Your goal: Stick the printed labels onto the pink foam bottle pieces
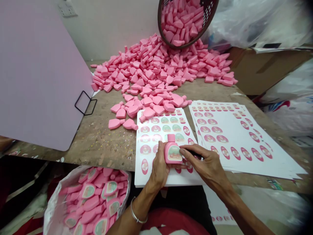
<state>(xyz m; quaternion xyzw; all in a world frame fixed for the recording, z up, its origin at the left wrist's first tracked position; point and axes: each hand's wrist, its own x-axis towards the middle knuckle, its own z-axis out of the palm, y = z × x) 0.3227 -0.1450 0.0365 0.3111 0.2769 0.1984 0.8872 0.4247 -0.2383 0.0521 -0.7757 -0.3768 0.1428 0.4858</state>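
Nearest the viewer, below and left of the label sheet (166,143), a white bag (58,199) holds pink bottles (97,202), several already carrying oval labels. Over the near part of the label sheet, the left hand (158,166) is wrapped around the side of a small pink bottle (172,151), cap pointing away, with a label on its upper face. The right hand (206,163) meets the bottle from the other side, its thumb pressing on the edge of the label; both hands are closed on the same bottle. A bracelet (137,215) circles the left wrist. Just right of the label sheet lies a stack of sheets (244,140) printed with rows of oval stickers. Left of the label sheet, a pale board (36,71) leans on a black wire stand (85,102). Beyond the label sheet, a heap of unlabelled bottles (161,68) spreads across the wooden table (110,143). Farthest off, a tipped brown basket (186,19) of more bottles rests above the heap.
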